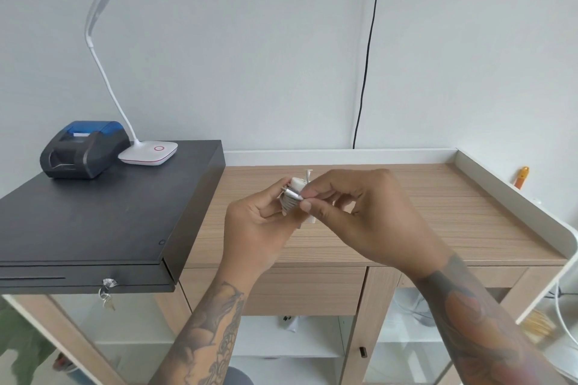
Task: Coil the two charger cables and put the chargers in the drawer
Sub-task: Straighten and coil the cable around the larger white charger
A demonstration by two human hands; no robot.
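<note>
A white charger (297, 184) with its white cable wound around it is held above the wooden desk (438, 216). My left hand (259, 228) grips the wrapped charger from the left. My right hand (353, 212) pinches the cable's metal-tipped plug end (292, 194) against the coil. Another cable end sticks up behind the charger. The wooden drawer (306, 291) under the desktop is closed. Only one charger is in view.
A black cash drawer box (93, 222) with keys in its lock sits on the left, carrying a receipt printer (84, 150) and a white desk lamp (150, 151). A white raised rim (500, 178) borders the desk's back and right. A black wire (366, 72) hangs down the wall.
</note>
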